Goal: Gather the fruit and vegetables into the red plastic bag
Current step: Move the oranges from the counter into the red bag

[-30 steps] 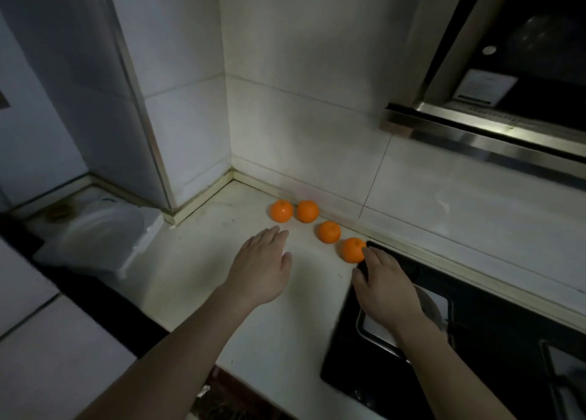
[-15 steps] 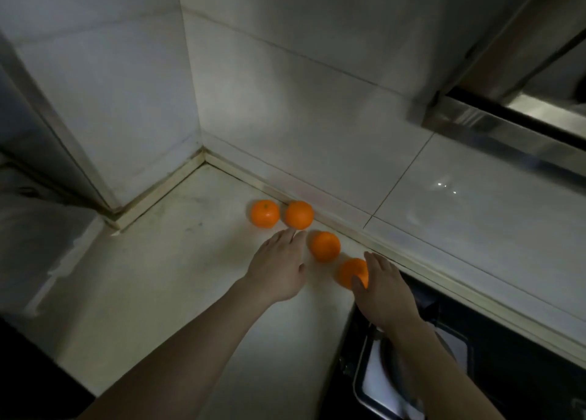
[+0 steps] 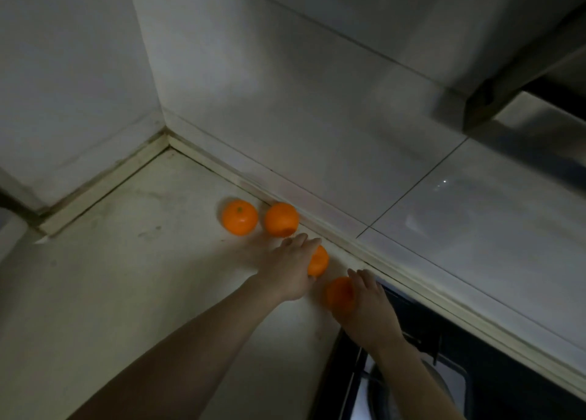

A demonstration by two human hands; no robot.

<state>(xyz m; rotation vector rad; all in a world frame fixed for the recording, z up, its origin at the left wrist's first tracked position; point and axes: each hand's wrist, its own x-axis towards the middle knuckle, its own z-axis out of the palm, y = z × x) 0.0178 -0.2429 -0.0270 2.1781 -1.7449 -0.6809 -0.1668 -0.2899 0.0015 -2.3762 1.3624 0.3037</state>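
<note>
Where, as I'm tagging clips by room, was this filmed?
Probably a home kitchen: a pale countertop meets tiled walls, a black hob is set into it, and a steel extractor hood hangs above.

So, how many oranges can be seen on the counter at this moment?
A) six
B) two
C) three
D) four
D: the leftmost orange and the second orange lie free on the counter, the third orange is partly covered by the left hand, and the fourth orange is at the right hand.
</note>
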